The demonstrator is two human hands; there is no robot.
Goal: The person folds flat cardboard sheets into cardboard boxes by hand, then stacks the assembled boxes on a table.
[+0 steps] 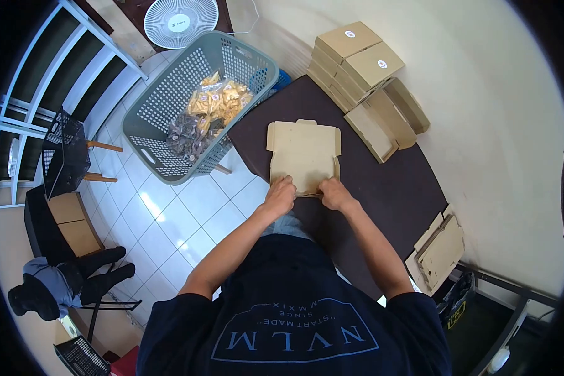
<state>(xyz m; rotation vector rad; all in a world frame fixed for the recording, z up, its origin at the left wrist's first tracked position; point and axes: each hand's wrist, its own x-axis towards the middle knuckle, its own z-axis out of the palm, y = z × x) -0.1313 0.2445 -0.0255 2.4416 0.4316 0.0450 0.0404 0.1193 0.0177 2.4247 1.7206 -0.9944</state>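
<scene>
A brown cardboard box blank, partly folded, lies on the dark brown table in front of me. Its far and side flaps stick outward. My left hand grips the near left corner with curled fingers. At the near right corner, my right hand pinches the cardboard edge. The fingertips of both hands are partly hidden by the folds.
Stacked closed boxes and an open box sit at the table's far right. Flat cardboard lies near right. A grey-green basket holds bagged goods. A person sits at lower left; a fan stands behind.
</scene>
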